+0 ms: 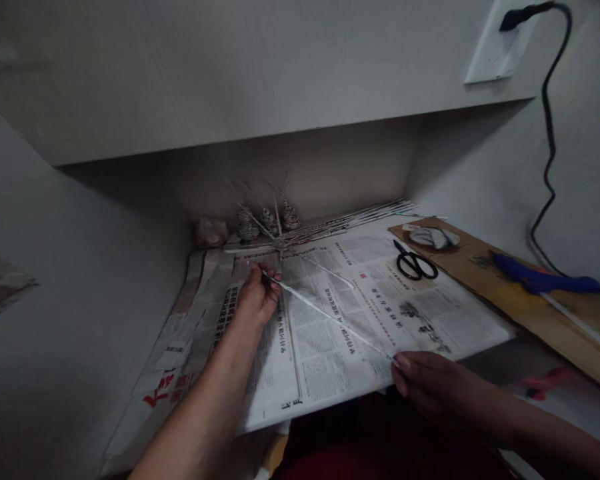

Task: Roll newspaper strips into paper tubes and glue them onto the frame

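A thin rolled newspaper stick [336, 318] stretches slantwise between my hands above the newspaper sheets [330, 373]. My left hand [261, 292] pinches its far end. The near end is gripped between the thumb and fingers of my right hand [420, 380], close to the front edge of the newspaper. Just beyond my left hand lies a star-like piece of crossed paper sticks [279, 245], its spokes pointing outward in several directions. Whether the held stick touches that piece, I cannot tell.
Black-handled scissors [416, 264] lie at the right. Beyond them, a cardboard sheet [473, 273] bears a blue glue gun [535, 275], its cord running to a wall outlet [500, 50]. At the back are a bundle of paper sticks [350, 221] and small woven objects [269, 219]. A cabinet [280, 73] overhangs.
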A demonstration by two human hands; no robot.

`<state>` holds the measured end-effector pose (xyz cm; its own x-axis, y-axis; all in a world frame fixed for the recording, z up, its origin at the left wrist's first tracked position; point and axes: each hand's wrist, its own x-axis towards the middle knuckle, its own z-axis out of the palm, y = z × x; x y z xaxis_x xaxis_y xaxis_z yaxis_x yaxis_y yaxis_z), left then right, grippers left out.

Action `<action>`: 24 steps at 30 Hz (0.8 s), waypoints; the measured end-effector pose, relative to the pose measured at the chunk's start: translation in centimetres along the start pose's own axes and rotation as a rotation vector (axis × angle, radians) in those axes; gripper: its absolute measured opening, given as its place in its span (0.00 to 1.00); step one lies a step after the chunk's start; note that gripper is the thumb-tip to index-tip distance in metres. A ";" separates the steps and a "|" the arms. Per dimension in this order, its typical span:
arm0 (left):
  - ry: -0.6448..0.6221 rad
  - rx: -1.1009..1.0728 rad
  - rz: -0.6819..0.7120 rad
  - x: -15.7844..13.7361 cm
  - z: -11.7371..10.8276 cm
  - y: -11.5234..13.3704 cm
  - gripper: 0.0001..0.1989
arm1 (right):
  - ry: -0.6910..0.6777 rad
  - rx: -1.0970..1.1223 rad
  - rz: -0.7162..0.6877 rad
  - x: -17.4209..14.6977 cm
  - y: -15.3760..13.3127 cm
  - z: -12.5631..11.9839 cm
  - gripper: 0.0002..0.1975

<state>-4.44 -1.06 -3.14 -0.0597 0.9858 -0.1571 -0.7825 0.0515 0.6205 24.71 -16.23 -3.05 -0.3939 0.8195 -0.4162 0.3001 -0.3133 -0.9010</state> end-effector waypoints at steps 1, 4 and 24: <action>-0.006 -0.014 -0.008 0.0 0.1 0.0 0.14 | -0.072 0.093 0.040 0.1 0.0 0.2 0.25; -0.016 -0.015 -0.025 -0.2 0.2 0.0 0.14 | -0.156 0.169 0.046 0.5 0.0 0.8 0.26; 0.013 0.124 -0.021 -0.9 1.0 -2.1 0.11 | 0.113 -0.490 -0.260 9.6 -6.4 3.2 0.16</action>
<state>-2.15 -1.92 -3.49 -0.0530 0.9821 -0.1805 -0.7012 0.0921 0.7069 16.25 -7.92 -1.71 -0.4212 0.8948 -0.1479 0.5842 0.1429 -0.7989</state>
